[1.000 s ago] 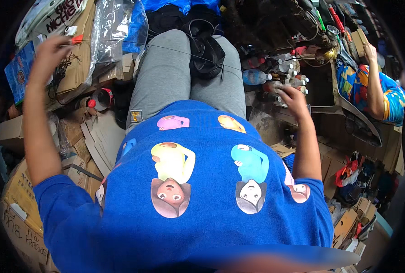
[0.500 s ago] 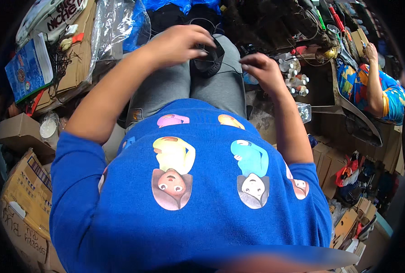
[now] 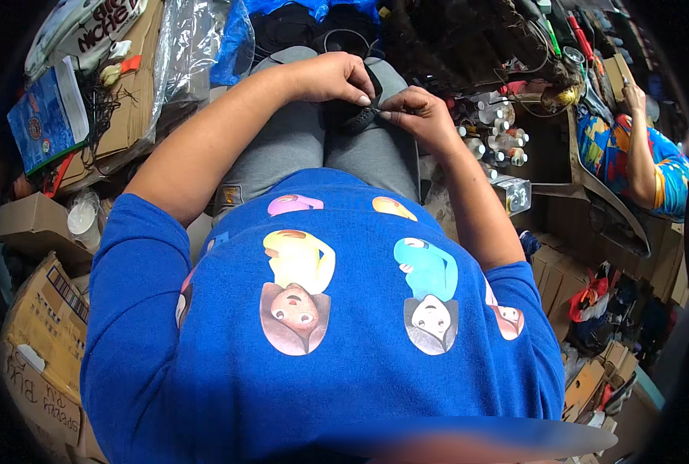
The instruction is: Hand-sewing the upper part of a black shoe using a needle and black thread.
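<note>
A black shoe (image 3: 359, 122) with a ribbed sole edge rests on my lap between my grey-trousered thighs (image 3: 278, 143); my hands cover much of it. My left hand (image 3: 343, 80) is closed at its upper edge, fingers curled and thumb pointing toward the right hand. Just right of the shoe, my right hand (image 3: 418, 116) pinches thumb and forefinger together close to its side. What lies in that pinch is too small to make out. The two sets of fingertips are almost touching.
Clear plastic bottles (image 3: 507, 143) cluster to the right. A co-worker in a colourful shirt (image 3: 658, 166) sits beyond them, one hand on a cardboard piece (image 3: 617, 76). At left are a blue book (image 3: 48, 116), plastic sheeting (image 3: 186, 69) and cardboard boxes (image 3: 39, 224).
My right hand has moved left, up to the shoe, and its fingers have closed into a pinch. The left hand has lowered slightly onto the shoe. A dark thread seen between them no longer shows.
</note>
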A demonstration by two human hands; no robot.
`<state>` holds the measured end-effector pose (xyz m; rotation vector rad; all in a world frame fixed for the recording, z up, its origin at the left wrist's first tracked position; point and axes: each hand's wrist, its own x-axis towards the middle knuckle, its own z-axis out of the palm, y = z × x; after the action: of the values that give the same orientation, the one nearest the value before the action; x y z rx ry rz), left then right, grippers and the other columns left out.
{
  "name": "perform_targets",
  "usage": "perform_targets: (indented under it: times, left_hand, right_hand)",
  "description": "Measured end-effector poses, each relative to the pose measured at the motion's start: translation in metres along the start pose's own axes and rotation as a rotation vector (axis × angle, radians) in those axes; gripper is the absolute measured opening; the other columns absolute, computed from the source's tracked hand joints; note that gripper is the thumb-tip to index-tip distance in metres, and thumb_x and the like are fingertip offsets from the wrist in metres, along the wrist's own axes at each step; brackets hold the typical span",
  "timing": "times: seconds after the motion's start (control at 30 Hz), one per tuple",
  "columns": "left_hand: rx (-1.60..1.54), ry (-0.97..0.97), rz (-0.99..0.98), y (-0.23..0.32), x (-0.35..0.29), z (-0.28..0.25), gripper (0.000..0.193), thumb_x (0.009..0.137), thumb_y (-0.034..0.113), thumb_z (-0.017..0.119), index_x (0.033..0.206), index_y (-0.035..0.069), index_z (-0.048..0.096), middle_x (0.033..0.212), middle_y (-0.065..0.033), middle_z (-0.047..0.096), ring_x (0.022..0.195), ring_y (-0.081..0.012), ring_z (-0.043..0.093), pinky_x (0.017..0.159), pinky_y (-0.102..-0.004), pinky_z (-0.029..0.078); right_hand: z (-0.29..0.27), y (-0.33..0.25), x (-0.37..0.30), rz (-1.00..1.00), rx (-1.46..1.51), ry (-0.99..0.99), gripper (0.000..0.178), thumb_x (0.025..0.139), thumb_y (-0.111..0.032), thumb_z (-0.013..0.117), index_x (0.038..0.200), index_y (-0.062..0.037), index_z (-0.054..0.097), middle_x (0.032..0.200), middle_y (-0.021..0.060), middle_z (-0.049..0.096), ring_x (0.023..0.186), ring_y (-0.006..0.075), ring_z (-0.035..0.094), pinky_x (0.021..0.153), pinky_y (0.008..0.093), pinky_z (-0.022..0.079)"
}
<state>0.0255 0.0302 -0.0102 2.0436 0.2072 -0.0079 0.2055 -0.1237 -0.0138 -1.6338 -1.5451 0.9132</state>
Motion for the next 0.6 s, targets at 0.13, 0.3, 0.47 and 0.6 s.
perform_targets:
  times: [0.13,0.3,0.47,0.6]
  left_hand:
    - [-0.018,-0.077,0.009,-0.003,-0.001,0.000,0.026,0.082,0.016,0.065,0.105,0.005,0.068,0.083,-0.0059,0.050,0.086,-0.0190,0.052,0.080,-0.0291,0.041]
    - [0.047,-0.157,-0.014,0.001,0.000,-0.001,0.028,0.084,0.016,0.063,0.111,0.009,0.067,0.082,-0.0072,0.050,0.083,-0.0207,0.051,0.077,-0.0305,0.041]
    - [0.119,-0.224,-0.084,0.009,0.000,-0.001,0.034,0.080,0.011,0.065,0.113,0.012,0.066,0.083,-0.0081,0.050,0.084,-0.0223,0.051,0.078,-0.0310,0.042]
    - [0.218,-0.115,-0.025,0.007,0.004,0.005,0.035,0.069,0.003,0.070,0.104,0.010,0.069,0.087,-0.0086,0.054,0.087,-0.0241,0.055,0.078,-0.0330,0.045]
  right_hand:
    - [0.010,-0.005,-0.013,0.011,-0.037,0.102,0.017,0.071,-0.007,0.077,0.087,-0.0068,0.071,0.074,0.0011,0.058,0.070,0.0098,0.056,0.064,0.0242,0.046]
    - [0.008,-0.022,-0.023,0.008,-0.140,0.073,0.019,0.070,-0.005,0.075,0.089,-0.0096,0.071,0.077,0.0048,0.058,0.070,0.0165,0.060,0.065,0.0280,0.049]
    - [-0.006,-0.047,-0.008,-0.180,-0.632,-0.152,0.017,0.073,-0.007,0.062,0.086,-0.0112,0.071,0.081,0.0114,0.059,0.076,0.0321,0.060,0.069,0.0383,0.050]
    - [-0.008,-0.061,0.012,-0.313,-0.829,-0.297,0.015,0.074,-0.008,0.059,0.083,-0.0101,0.070,0.083,0.0130,0.058,0.080,0.0337,0.060,0.072,0.0404,0.049]
